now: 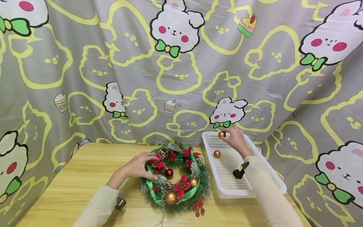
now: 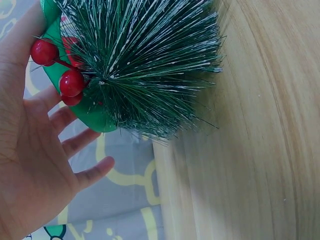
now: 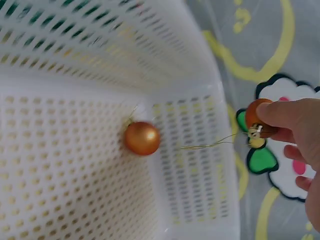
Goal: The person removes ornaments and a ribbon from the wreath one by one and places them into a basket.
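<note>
While near basket (image 1: 238, 192) and ball (image 1: 217, 154), right hand (image 1: 236, 139) tight on gold bauble (image 1: 221, 134), left hand (image 1: 139, 166) loose on wreath (image 1: 203, 185).

Wood-grain table (image 1: 82, 170) — on it a decorated wreath (image 1: 176, 163) and white basket (image 1: 231, 171).

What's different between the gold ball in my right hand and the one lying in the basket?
The held ball is pinched in your right hand; the resting ball lies in the basket. Fingers partly cover the held ball, while the resting ball sits uncovered. Both are round and gold-coloured.
</note>
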`<state>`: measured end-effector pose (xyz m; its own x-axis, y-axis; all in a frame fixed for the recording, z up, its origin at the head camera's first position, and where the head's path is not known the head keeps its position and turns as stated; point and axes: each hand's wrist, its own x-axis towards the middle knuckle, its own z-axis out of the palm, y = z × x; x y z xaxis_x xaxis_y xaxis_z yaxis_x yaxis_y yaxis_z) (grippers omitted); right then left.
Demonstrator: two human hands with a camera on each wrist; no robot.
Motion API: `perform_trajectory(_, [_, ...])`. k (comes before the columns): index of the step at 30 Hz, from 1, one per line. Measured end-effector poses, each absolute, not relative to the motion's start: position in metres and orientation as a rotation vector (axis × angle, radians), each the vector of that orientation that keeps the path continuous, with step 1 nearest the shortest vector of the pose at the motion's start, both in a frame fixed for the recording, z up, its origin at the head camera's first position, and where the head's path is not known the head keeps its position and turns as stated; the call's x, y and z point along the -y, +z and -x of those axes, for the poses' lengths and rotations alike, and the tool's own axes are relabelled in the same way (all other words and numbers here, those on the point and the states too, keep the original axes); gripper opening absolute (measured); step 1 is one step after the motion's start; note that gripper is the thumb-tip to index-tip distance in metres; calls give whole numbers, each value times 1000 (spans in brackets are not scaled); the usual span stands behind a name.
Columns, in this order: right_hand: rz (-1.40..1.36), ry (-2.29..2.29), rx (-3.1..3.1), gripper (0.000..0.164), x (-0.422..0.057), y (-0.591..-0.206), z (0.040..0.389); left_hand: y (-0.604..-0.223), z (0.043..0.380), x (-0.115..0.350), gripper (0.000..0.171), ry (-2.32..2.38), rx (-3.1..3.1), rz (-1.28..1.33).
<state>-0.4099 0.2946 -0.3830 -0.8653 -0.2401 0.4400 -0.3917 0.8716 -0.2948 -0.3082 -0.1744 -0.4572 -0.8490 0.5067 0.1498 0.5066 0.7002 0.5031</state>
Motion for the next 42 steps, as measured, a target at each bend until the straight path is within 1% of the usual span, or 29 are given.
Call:
perform_trajectory(10, [-401, 350, 2546, 35, -307, -411, 421, -456, 309, 172, 83, 850, -2891, -853])
perform_trajectory(23, [-299, 332, 2569, 36, -318, -430, 427, -453, 310, 173, 82, 849, -2892, -854])
perform_trajectory(29, [-307, 319, 2588, 34, -320, -438, 429, -453, 309, 173, 81, 837, -2897, -853])
perform_trajectory(36, [-326, 319, 2610, 36, -325, -446, 430, -455, 309, 172, 82, 829, -2904, -859])
perform_trajectory(42, [-348, 329, 2638, 31, -326, -450, 432, -457, 310, 173, 82, 815, -2916, -866])
